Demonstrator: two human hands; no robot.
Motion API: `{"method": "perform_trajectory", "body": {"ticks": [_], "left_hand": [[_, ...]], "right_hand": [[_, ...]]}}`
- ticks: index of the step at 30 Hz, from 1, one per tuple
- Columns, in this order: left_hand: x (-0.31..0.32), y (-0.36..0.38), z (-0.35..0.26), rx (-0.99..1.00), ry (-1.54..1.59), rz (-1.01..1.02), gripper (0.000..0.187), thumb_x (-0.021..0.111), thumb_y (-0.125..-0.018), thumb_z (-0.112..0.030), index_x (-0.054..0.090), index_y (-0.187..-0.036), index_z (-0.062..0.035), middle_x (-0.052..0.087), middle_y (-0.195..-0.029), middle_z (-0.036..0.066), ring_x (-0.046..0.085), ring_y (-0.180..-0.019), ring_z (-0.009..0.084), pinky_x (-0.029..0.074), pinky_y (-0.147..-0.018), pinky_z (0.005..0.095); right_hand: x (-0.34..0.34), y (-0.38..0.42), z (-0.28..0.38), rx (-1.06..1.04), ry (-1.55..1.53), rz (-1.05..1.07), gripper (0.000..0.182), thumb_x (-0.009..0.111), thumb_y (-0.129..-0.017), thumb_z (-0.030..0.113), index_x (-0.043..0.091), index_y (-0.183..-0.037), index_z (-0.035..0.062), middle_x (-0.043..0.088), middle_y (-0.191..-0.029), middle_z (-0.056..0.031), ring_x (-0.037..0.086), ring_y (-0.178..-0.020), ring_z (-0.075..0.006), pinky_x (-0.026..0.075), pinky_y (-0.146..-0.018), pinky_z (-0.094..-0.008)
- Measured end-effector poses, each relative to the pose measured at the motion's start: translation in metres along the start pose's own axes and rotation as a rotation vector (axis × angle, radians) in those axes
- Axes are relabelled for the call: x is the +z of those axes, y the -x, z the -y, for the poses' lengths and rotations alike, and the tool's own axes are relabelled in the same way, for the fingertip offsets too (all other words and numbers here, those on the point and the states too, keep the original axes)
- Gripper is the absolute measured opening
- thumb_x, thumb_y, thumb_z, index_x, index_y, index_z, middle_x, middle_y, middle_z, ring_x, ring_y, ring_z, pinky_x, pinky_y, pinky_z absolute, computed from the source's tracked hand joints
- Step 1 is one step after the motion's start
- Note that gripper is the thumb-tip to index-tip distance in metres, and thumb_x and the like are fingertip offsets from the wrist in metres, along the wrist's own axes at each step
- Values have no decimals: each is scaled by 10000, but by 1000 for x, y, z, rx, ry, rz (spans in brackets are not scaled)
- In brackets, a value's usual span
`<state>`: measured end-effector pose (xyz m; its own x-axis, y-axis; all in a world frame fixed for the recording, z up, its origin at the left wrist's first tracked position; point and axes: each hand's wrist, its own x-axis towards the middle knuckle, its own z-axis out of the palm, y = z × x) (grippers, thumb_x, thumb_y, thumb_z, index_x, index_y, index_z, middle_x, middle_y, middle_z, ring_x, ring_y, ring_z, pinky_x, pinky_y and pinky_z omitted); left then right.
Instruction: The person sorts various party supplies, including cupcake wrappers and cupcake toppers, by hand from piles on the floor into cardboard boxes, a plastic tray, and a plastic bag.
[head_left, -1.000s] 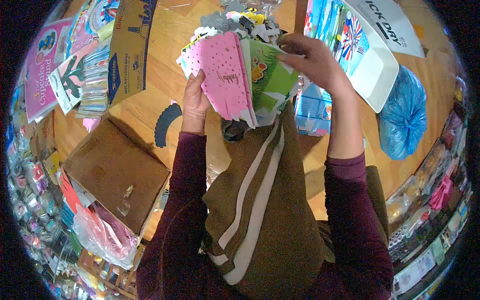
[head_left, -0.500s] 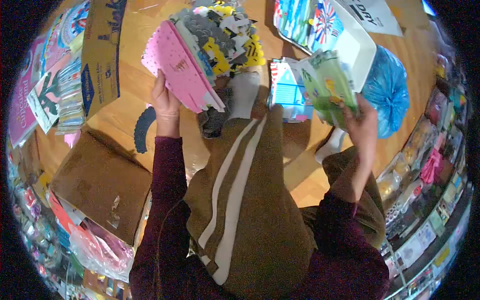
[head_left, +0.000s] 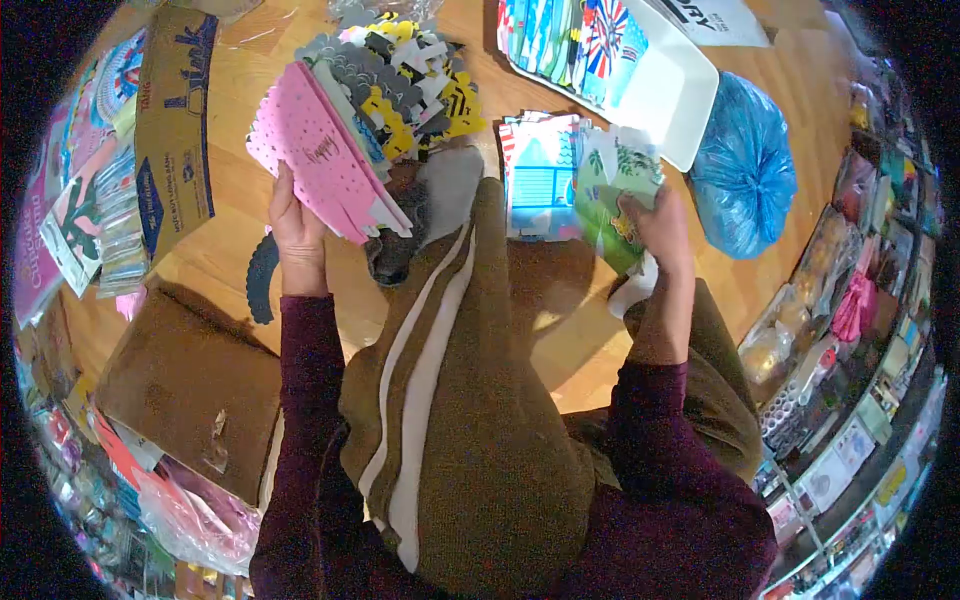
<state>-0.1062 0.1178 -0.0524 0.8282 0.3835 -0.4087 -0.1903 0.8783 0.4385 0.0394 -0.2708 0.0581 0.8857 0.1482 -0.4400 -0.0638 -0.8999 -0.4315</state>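
My left hand [head_left: 297, 225] grips the edge of a stack of flat, fan-shaped paper party hats [head_left: 310, 150]. The front one is pink with dots and the word "Happy". Behind it spread grey, yellow and black scalloped pieces [head_left: 415, 85]. My right hand [head_left: 655, 225] is closed on a thin green packet printed with leaves [head_left: 612, 190], thumb on top. That packet is low over the floor, its left edge next to a pile of blue and white printed packets [head_left: 541, 175]. Part of the green packet lies hidden under my fingers.
A white plastic tray [head_left: 690, 110] at the back holds colourful printed packets. Right of it sits a knotted blue plastic bag [head_left: 743, 165]. On the left are a cardboard flap [head_left: 178, 130], plastic-wrapped goods [head_left: 95, 215] and a brown box [head_left: 195, 385]. Packed shelves [head_left: 830, 400] line the right side.
My right hand has brought the green packet down and inward, beside the blue and white pile. My left hand still holds the pink stack. The whole view has shifted a little.
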Motion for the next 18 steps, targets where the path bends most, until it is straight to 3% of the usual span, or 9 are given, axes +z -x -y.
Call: {"method": "perform_trajectory", "body": {"ticks": [2, 3, 4, 7, 8, 10, 14, 18], "left_hand": [[-1, -1, 1, -16, 24, 26, 345, 414, -891, -202, 420, -1170, 0, 494, -1158, 100, 470, -1057, 218, 348, -937, 355], [2, 1, 2, -29, 35, 27, 338, 409, -893, -196, 421, -1169, -2, 495, -1155, 102, 474, -1053, 217, 352, -934, 354], [4, 2, 3, -41, 48, 29, 331, 404, -895, -190, 422, -1168, -3, 495, -1153, 105, 478, -1049, 215, 357, -931, 354], [-3, 3, 7, -30, 31, 66, 329, 395, -899, -184, 415, -1175, -6, 489, -1159, 109, 468, -1062, 211, 352, -936, 357], [-4, 4, 7, -37, 33, 66, 329, 395, -899, -184, 415, -1175, -6, 489, -1159, 109, 468, -1062, 211, 352, -936, 357], [-5, 2, 7, -28, 112, 72, 333, 391, -901, -187, 408, -1180, -7, 484, -1164, 115, 466, -1063, 219, 349, -938, 364], [-6, 1, 4, -23, 74, 9, 339, 393, -901, -196, 405, -1183, -8, 483, -1164, 118, 465, -1062, 228, 349, -938, 372], [2, 5, -1, -46, 46, -62, 354, 411, -894, -208, 402, -1188, -10, 481, -1165, 121, 460, -1063, 236, 346, -939, 384]], "right_hand": [[-14, 7, 10, 23, -300, 42, 199, 606, -722, 49, 569, -899, -34, 628, -804, -125, 603, -734, -203, 457, -668, -332], [-15, 7, 9, 40, -529, 83, 275, 614, -718, 17, 544, -983, -4, 614, -884, -67, 574, -808, -152, 448, -724, -302], [-15, 9, 8, 40, -528, 79, 275, 614, -718, 17, 544, -983, -4, 614, -884, -67, 574, -808, -152, 448, -724, -302], [-13, 13, 0, 36, -997, 26, 499, 647, -673, -11, 442, -1127, 17, 559, -1044, -74, 531, -949, -170, 408, -835, -295], [-10, 12, -8, 41, -995, 22, 499, 647, -673, -11, 442, -1127, 17, 559, -1044, -74, 531, -949, -170, 408, -835, -295], [-1, 8, -23, 46, -1279, 67, 504, 627, -676, -32, 433, -1139, 20, 558, -1043, -82, 539, -947, -191, 417, -832, -313], [15, 8, -44, -93, -1506, 88, 549, 656, -674, 36, 407, -1163, 5, 543, -1068, -92, 541, -951, -213, 423, -838, -329], [21, 0, -55, -15, -1555, 132, 535, 657, -672, 48, 424, -1151, -4, 551, -1060, -91, 548, -942, -197, 434, -822, -321]]}}
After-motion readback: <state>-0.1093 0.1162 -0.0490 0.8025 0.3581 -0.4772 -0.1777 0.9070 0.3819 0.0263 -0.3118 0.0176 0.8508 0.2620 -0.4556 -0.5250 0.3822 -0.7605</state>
